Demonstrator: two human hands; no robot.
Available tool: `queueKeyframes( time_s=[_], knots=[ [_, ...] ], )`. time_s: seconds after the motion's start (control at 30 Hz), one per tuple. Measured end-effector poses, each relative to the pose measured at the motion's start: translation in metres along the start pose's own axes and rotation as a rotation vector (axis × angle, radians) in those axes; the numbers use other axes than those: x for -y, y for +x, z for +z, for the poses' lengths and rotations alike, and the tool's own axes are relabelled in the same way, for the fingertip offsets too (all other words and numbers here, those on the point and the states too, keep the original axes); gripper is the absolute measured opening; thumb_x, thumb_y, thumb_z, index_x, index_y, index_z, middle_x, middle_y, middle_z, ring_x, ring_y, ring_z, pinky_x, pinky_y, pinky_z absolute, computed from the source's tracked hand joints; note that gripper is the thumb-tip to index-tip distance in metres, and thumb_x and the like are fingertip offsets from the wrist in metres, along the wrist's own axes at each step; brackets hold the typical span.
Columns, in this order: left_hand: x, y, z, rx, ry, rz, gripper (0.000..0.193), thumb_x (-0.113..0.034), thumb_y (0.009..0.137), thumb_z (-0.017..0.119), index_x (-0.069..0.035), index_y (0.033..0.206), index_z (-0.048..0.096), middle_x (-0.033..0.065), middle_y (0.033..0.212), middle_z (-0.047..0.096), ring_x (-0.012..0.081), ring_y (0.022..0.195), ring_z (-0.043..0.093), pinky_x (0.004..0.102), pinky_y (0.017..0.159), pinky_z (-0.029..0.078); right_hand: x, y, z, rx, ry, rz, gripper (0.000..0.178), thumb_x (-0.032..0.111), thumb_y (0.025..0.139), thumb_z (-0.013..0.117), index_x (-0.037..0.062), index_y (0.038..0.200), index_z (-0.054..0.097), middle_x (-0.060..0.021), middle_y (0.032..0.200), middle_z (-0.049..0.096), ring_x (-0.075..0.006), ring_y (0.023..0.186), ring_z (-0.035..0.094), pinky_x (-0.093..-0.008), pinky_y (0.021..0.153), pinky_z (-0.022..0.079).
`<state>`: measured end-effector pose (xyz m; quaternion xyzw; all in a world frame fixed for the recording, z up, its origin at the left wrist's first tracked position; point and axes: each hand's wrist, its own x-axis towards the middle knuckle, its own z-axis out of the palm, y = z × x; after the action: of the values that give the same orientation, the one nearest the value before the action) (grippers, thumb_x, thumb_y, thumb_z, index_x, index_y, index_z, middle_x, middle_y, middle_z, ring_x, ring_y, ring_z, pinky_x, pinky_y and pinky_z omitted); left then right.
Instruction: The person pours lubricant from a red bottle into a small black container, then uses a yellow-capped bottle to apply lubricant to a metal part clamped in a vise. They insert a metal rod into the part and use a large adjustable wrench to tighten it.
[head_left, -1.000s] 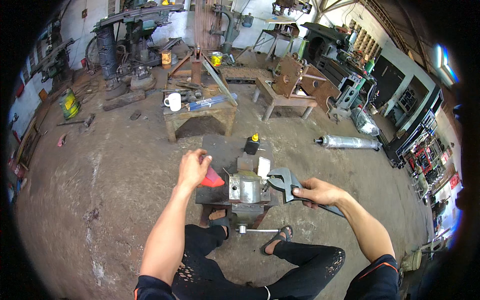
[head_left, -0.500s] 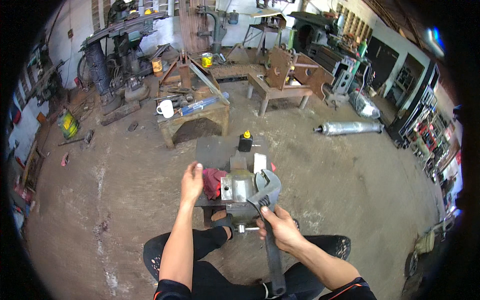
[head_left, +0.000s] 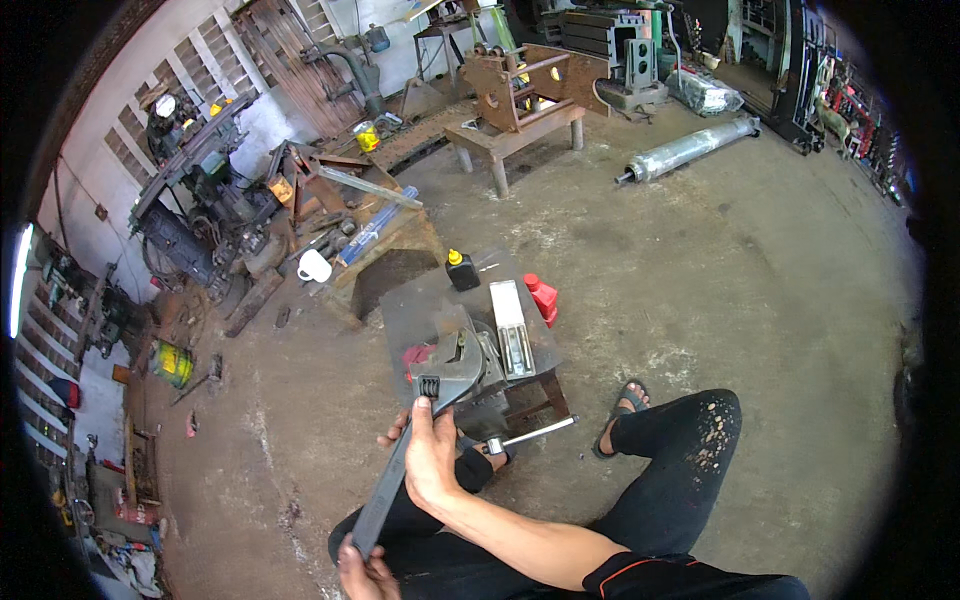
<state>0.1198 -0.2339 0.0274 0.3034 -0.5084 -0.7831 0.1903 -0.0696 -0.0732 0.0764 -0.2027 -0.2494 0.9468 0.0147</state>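
A large adjustable wrench (head_left: 383,495) lies diagonally in front of me, with its jaws over the metal vise (head_left: 490,362) on the small stand. My right hand (head_left: 432,462) is closed round the handle just below the head, its thumb against the adjusting screw. At the handle's lower end my left hand (head_left: 366,574) grips it, partly cut off by the picture's edge. The wrench head hides part of the vise, so whether the jaws touch anything there I cannot tell. Left of the head, part of a red rag (head_left: 414,358) shows.
On the stand are a black bottle with a yellow cap (head_left: 462,271), an open white box (head_left: 512,330) and a red bottle (head_left: 541,298). The vise's bar handle (head_left: 537,433) sticks out rightward. Beyond stand a cluttered low table (head_left: 400,245) and a metal cylinder (head_left: 692,150).
The wrench has swung over the vise, its handle now slanting toward the lower left. My left hand has come down onto the handle's end. The view has turned.
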Motion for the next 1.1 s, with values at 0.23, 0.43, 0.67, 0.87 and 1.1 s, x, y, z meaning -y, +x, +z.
queueKeyframes(
  time_s=[0.23, 0.43, 0.67, 0.87, 1.1],
  knots=[
    [-0.076, 0.213, 0.088, 0.166, 0.202, 0.297, 0.028, -0.027, 0.113, 0.059, -0.001, 0.115, 0.069, -0.0010, 0.085, 0.060, 0.0082, 0.063, 0.052, 0.0241, 0.054, 0.043, 0.034, 0.036, -0.008, 0.498, -0.489, 0.175, 0.049, 0.030, 0.114, 0.055, -0.0041, 0.149, 0.048, -0.0158, 0.136, 0.066, -0.0187, 0.114, 0.066, -0.0386, 0.099, 0.057],
    [-0.122, 0.346, 0.277, 0.336, 0.406, 0.298, 0.041, -0.036, 0.108, 0.065, -0.009, 0.139, 0.068, -0.0014, 0.125, 0.071, 0.0052, 0.085, 0.059, 0.0243, 0.060, 0.043, 0.226, 0.064, -0.008, 1.109, -1.001, -0.166, 0.049, 0.017, 0.107, 0.065, 0.0014, 0.152, 0.052, -0.0184, 0.123, 0.074, -0.0188, 0.111, 0.072, -0.0385, 0.093, 0.060],
    [-0.090, 0.371, 0.486, 0.699, 0.407, 0.438, 0.035, -0.030, 0.108, 0.064, -0.003, 0.129, 0.071, 0.0052, 0.110, 0.071, 0.0146, 0.090, 0.064, 0.0314, 0.077, 0.054, 0.266, 0.205, 0.116, 1.293, -1.951, -1.526, 0.053, 0.003, 0.092, 0.066, 0.0147, 0.144, 0.063, -0.0110, 0.148, 0.064, -0.0336, 0.144, 0.056, -0.0502, 0.115, 0.052],
    [-0.092, 0.328, 0.537, 0.845, 0.494, 0.455, 0.053, -0.040, 0.113, 0.053, 0.000, 0.148, 0.056, 0.0068, 0.102, 0.067, 0.0159, 0.084, 0.062, 0.0334, 0.073, 0.052, 0.225, 0.265, 0.139, 1.757, -2.158, -1.691, 0.024, 0.015, 0.091, 0.067, 0.0160, 0.114, 0.074, -0.0071, 0.128, 0.069, -0.0321, 0.130, 0.061, -0.0496, 0.119, 0.047],
    [-0.124, 0.263, 0.402, 0.830, 0.732, 0.431, 0.076, -0.050, 0.113, 0.051, -0.008, 0.170, 0.025, 0.0189, 0.135, 0.068, 0.0190, 0.094, 0.069, 0.0338, 0.075, 0.058, 0.270, 0.260, 0.129, 1.724, -2.380, -1.423, 0.023, 0.024, 0.085, 0.075, 0.0075, 0.081, 0.059, -0.0075, 0.092, 0.063, -0.0296, 0.099, 0.062, -0.0453, 0.099, 0.051]
  ],
)
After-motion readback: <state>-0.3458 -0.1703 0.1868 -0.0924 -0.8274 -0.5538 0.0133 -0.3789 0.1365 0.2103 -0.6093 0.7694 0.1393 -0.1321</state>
